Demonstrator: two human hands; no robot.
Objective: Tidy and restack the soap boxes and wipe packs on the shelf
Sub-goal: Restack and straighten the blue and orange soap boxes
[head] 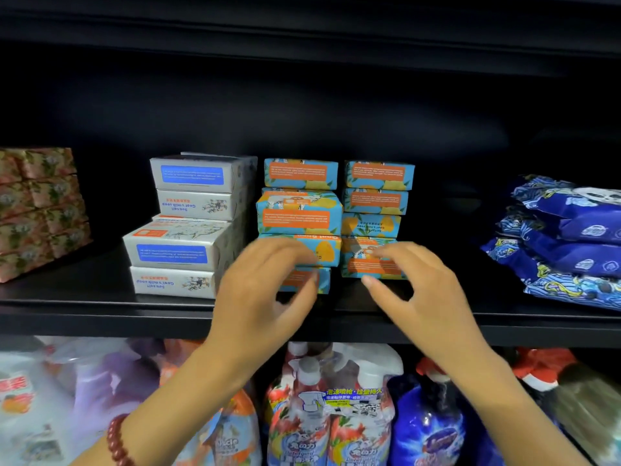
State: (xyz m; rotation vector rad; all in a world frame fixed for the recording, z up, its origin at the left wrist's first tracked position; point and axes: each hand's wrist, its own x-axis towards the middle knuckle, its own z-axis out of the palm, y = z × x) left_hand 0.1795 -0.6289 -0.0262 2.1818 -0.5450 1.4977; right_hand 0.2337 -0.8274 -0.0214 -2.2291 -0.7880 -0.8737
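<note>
**Uneven soap columns may tip when we touch the low boxes**

Both hands are in front of the orange-and-blue cardboard soap boxes [299, 216], which stand in two columns in the middle of the black shelf [100, 307]. Our left hand [265, 290] is before the lower boxes of the left column and our right hand [416, 287] is before the bottom box of the right column. On each hand the fingers are bent and spread with the thumb apart from them. We see nothing clamped, though the blur hides whether the fingertips touch the card.

The left column is our main worry. Its boxes do not sit flush: one in the middle stands forward and the bottom one looks set back. If we pull or push a low box, the ones above may slide off and fall toward the spray bottles [336, 415] on the level below.

The white cardboard soap boxes [188, 250] just beside it are also stepped (the upper boxes sit further back), so a knock from our left wrist could shift them.

The blue plastic wipe packs [578, 250] lie heaped at the right, well apart. They look soft and could slump when we restack them.
</note>
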